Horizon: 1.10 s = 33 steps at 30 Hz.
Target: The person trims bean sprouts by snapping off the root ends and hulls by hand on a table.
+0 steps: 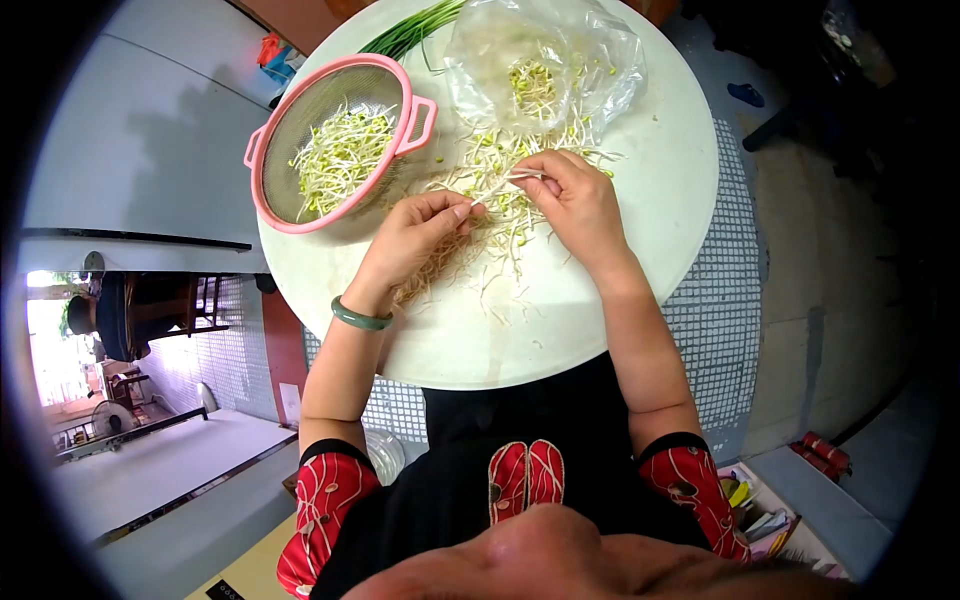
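Note:
Bean sprouts [480, 150] lie loose in the middle of a round pale table [560, 320]. Over them my left hand [422, 232], with a green bangle [361, 314] at its wrist, is closed with thumb and fingers pinching a pale sprout. My right hand [575, 200] pinches sprout stems between thumb and forefinger, a little higher and to the right. Thin brownish root ends [440, 268] are heaped beside and below my left hand. A pink-rimmed mesh strainer [262, 190] at the left holds a pile of sprouts [345, 160].
A clear plastic bag [610, 70] with sprouts inside lies at the table's far side. Long green stalks [410, 30] are to its left. Beyond the table at the far left, a person [130, 315] is visible near chairs and a fan [112, 418].

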Available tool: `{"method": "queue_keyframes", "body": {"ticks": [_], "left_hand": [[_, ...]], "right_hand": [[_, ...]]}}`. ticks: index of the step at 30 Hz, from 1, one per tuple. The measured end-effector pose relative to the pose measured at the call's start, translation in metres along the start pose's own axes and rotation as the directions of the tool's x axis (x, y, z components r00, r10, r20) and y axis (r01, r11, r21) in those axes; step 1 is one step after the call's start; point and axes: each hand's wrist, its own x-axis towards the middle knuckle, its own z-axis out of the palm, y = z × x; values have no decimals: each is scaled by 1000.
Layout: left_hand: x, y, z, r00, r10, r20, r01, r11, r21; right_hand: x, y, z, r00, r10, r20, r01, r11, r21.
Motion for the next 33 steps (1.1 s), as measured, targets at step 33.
{"method": "queue_keyframes", "body": {"ticks": [33], "left_hand": [[33,-5,-12,923,320,-215,-255,925,281]], "right_hand": [[9,10,-15,846,374,379,-470,190,862]]}}
